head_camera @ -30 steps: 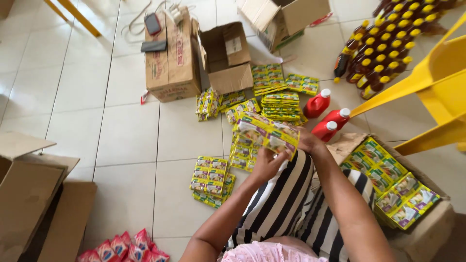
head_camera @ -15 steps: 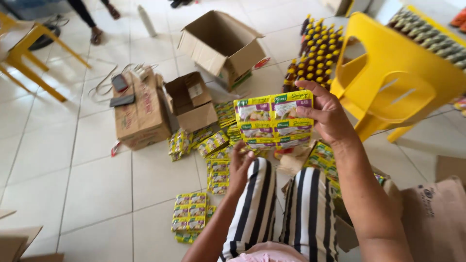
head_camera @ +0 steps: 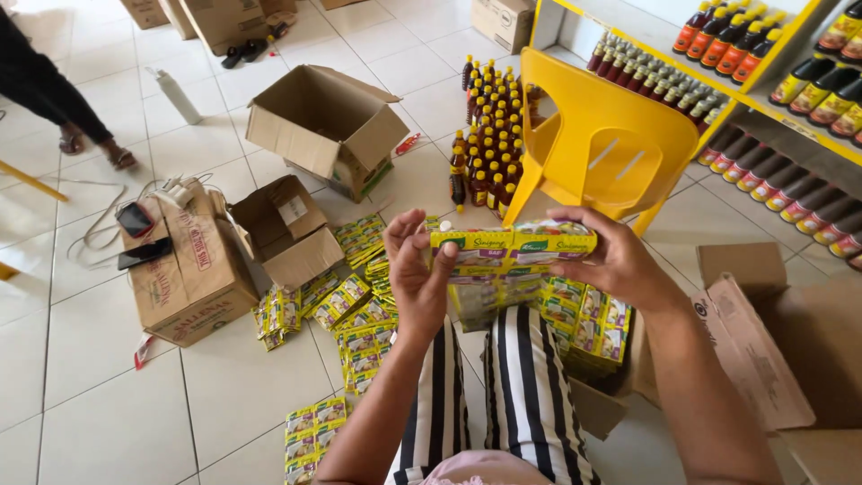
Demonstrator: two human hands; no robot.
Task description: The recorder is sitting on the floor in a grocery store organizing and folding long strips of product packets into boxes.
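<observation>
Right now a stack of yellow-green sachet packs sits at centre frame, raised above the striped lap. The left hand clamps its left end and the right hand grips the right end, so both are closed on it. It looks like squaring up the bundle; any move from here needs an even grip so the layers don't slide. More sachets lie on the floor at lower left, a yellow chair above.

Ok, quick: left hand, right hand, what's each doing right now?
Left hand: closed on the left end of the strip of yellow-green sachets.
Right hand: closed on the strip's right end.
</observation>
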